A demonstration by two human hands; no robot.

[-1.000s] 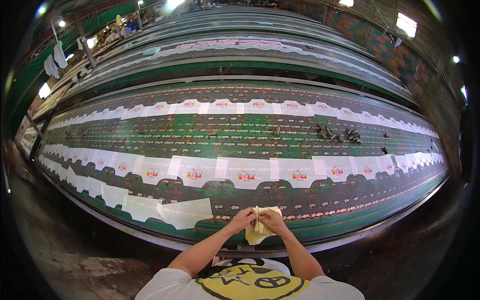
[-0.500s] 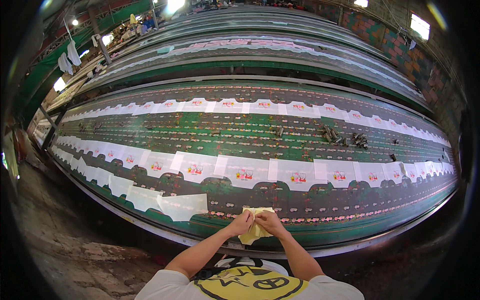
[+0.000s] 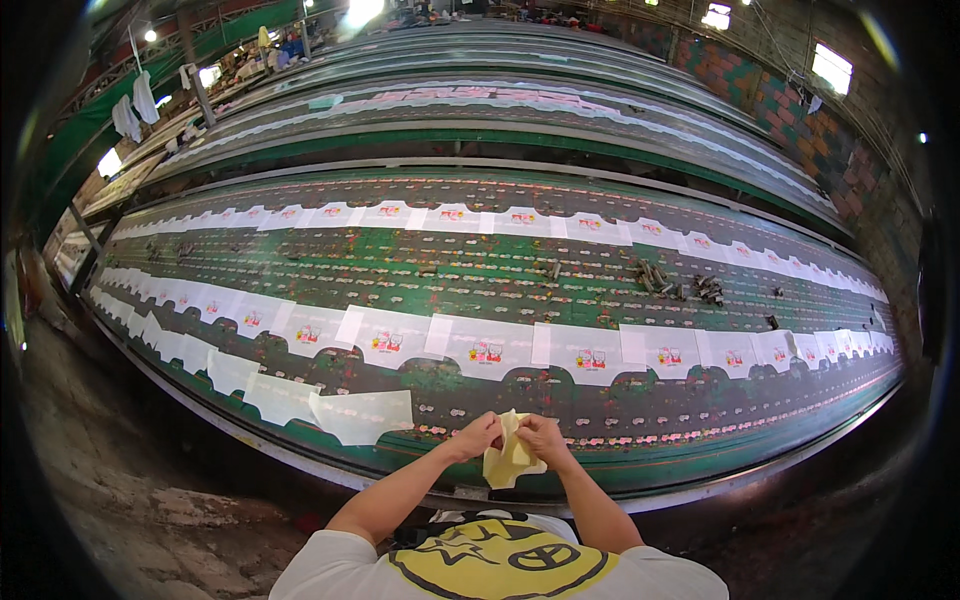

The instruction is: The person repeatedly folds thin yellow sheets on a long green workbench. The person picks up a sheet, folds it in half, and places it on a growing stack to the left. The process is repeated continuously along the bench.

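Observation:
A pale yellow piece of cloth (image 3: 508, 466) hangs bunched between my hands at the near edge of a long green printing table (image 3: 620, 478). My left hand (image 3: 482, 434) pinches it on the left side. On the right, my right hand (image 3: 543, 440) grips it with curled fingers. The cloth's lower part droops loose towards me. To the left of my hands lie plain whitish fabric pieces (image 3: 362, 416), flat and overlapping in a row. Beyond my hands runs a row of white fabric pieces (image 3: 486, 351) with small red and pink printed pictures.
A farther row of printed white pieces (image 3: 522, 222) crosses the same table. Small dark cylindrical pieces (image 3: 652, 279) lie heaped between the rows. More long tables (image 3: 440, 132) stretch behind, one bearing pink pieces (image 3: 480, 96). A brick wall (image 3: 775, 115) stands at the right.
My hands have drawn slightly apart, and the yellow cloth between them has opened out and hangs differently. The fabric rows on the table lie as before; the view has shifted a little.

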